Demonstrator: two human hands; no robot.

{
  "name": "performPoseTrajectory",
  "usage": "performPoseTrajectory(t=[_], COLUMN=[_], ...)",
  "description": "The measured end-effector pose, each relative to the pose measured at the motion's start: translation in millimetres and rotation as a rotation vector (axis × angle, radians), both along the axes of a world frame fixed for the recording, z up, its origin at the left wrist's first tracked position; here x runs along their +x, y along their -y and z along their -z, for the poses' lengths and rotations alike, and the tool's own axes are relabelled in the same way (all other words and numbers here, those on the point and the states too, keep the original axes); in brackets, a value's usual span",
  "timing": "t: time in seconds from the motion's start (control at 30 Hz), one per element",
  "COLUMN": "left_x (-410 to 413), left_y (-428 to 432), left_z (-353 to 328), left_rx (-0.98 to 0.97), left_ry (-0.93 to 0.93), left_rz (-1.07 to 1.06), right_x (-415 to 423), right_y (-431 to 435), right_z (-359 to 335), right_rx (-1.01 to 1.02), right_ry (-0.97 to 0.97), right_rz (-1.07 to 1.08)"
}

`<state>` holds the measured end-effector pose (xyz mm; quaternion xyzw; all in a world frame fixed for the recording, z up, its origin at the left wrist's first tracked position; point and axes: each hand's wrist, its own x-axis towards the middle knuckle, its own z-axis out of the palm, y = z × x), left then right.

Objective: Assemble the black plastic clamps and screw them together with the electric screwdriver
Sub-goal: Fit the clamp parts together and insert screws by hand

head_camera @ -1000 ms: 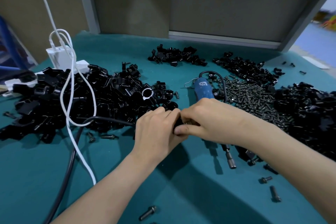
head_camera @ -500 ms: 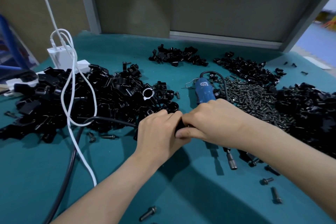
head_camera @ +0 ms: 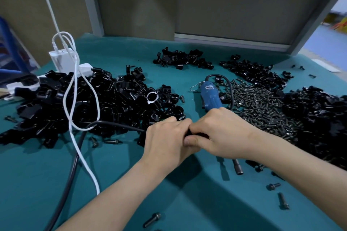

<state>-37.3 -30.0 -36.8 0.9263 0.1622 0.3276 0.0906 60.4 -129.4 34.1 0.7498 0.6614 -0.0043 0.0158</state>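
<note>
Teal cloth covers the table [head_camera: 116, 170], and beyond it stand drab partition panels. Loose black clamp parts lie in a big heap [head_camera: 90, 107] to my left, with smaller piles at the back and far right, and a spread of screws [head_camera: 262, 107] sits just right of the blue electric screwdriver [head_camera: 210, 97], which lies on the cloth just behind my hands. My left hand [head_camera: 165, 140] and right hand [head_camera: 219, 135] meet at the table's middle, both closed on 1 small black clamp [head_camera: 195, 134] pinched between them; only a sliver of it shows, so I cannot tell how its halves sit. My grip on both sides is curled tight, fingers folded over, right thumb pressing the near edge. I judge this is the mating step: to do it well I should square the 2 halves until the screw holes line up, keep them pressed flush, and only then free my right hand for a screw and the driver.
</note>
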Motion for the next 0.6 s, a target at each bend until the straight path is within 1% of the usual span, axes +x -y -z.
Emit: performPoseTrajectory(t=[0.07,0.13,0.17,0.2,0.23,0.27,0.3,0.33,0.37,0.4,0.47,0.5,0.6], left_x=[0.9,2.2,2.8,3.5,4.0,3.9,3.3,2.7,2.6,3.0,3.8,4.2,3.5], left_y=[-2.4,-3.2,-3.5,-4.5,-5.8,-7.0,-7.8,-8.6,-9.5,-10.5,-12.0,-12.6,-12.1], left_z=[2.0,2.7,2.1,1.5,1.4,2.3,3.5,4.6,5.4,5.9,5.9,5.8,8.0], left_rx=[0.023,-0.002,-0.042,-0.081,-0.110,-0.134,-0.151,-0.158,-0.157,-0.153,-0.145,-0.143,-0.136], left_ry=[0.002,0.018,0.037,0.055,0.064,0.069,0.074,0.079,0.085,0.094,0.113,0.120,0.115], left_rz=[0.004,-0.021,-0.049,-0.082,-0.107,-0.119,-0.123,-0.124,-0.122,-0.116,-0.108,-0.107,-0.107], right_x=[0.0,10.1,21.1,34.6,50.5,65.1,76.7,84.8,89.8,93.4,100.4,103.3,103.4], right_y=[-2.4,-3.9,-4.3,-5.1,-6.0,-7.6,-10.4,-14.4,-18.7,-23.6,-29.2,-29.5,-23.0], right_z=[-0.7,-6.0,-9.9,-13.3,-14.1,-11.0,-3.6,7.6,20.3,31.6,44.2,45.4,40.9], right_rx=[-0.034,-0.091,-0.041,0.075,0.209,0.282,0.258,0.166,0.082,0.051,0.093,0.131,0.241], right_ry=[-0.065,-0.277,-0.400,-0.491,-0.524,-0.477,-0.370,-0.295,-0.290,-0.332,-0.450,-0.539,-0.872], right_rz=[0.041,0.108,0.162,0.256,0.396,0.559,0.716,0.829,0.892,0.924,0.968,0.992,1.036])
